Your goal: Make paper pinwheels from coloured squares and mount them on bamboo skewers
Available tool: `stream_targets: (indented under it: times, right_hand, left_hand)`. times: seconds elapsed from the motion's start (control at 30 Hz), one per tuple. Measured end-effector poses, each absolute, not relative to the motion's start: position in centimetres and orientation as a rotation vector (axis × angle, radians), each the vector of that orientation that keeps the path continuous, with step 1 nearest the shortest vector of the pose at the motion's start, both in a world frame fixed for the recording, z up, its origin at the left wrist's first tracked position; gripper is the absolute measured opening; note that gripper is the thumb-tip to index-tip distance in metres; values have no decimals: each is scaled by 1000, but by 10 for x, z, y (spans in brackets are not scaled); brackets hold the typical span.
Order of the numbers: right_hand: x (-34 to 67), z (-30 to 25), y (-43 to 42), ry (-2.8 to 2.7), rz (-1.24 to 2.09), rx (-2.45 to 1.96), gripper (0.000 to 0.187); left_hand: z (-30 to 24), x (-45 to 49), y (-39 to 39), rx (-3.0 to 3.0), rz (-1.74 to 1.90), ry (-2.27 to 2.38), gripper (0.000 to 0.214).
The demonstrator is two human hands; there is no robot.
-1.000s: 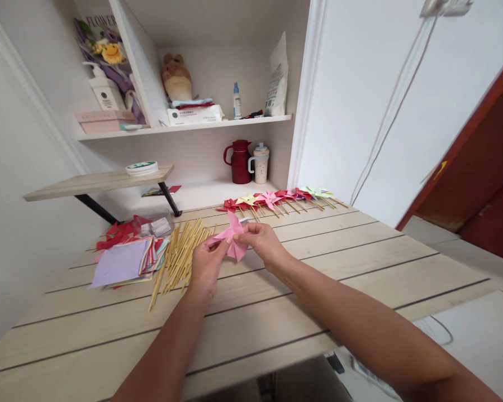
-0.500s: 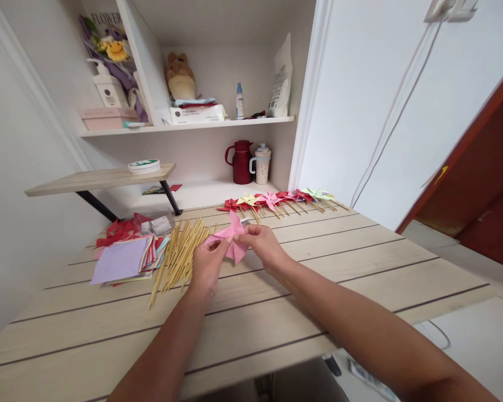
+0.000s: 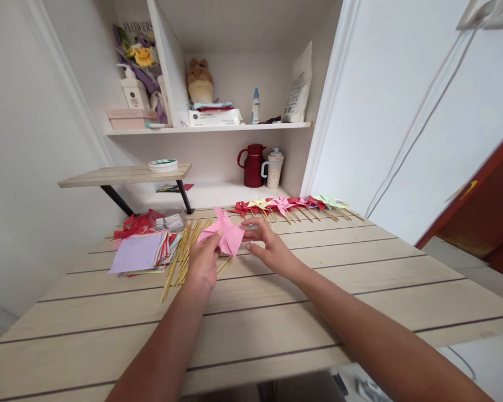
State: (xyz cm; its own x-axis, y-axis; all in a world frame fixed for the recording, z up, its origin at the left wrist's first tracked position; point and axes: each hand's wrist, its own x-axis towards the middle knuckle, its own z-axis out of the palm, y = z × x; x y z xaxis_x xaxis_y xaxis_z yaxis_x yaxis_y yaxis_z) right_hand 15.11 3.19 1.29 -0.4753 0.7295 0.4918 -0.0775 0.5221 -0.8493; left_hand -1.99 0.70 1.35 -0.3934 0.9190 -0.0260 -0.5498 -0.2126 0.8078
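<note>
A pink paper pinwheel (image 3: 231, 237) with folded blades is pinched in my left hand (image 3: 205, 261), thumb across its middle. My right hand (image 3: 270, 248) is just to the right of it, fingers apart and curved, the fingertips close to the right blade; I cannot tell if they touch it. Under and left of my left hand lies a bundle of thin yellow sticks (image 3: 178, 265). Left of the sticks sits a stack of coloured paper squares, a lilac sheet (image 3: 136, 252) on top.
Finished pinwheels on sticks, among them a pink pinwheel (image 3: 282, 206), lie along the table's back edge. Red paper pieces (image 3: 136, 225) and a clear box (image 3: 170, 222) stand behind the stack. A small riser (image 3: 126, 175), a red jug (image 3: 254, 166) and a cup (image 3: 274, 170) are farther back.
My right hand has let go of the pinwheel and opened, moving slightly to the right. My left hand still holds the pinwheel, now turned more face-up. The camera view has shifted left.
</note>
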Motion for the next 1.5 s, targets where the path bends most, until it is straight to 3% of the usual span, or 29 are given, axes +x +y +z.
stream_targets:
  times: [0.17,0.33,0.57,1.1,1.5]
  right_hand:
    - [149,7,34,-2036,571,-505,23]
    - [147,7,34,-1991,418,-469,10]
    - [146,6,31,-1867,430,-580,7]
    - [140,11,24,-1636,654,-794,30]
    - [138,12,22,-1577,775,-750,14]
  left_hand:
    - [11,-20,6,605,1786,886,28]
    - [10,-19,5,619,1767,875,30]
    - [9,-15,4,692,1720,923,37]
    - [5,-9,4,823,1725,971,26]
    - [8,-6,3,795,1743,942,31]
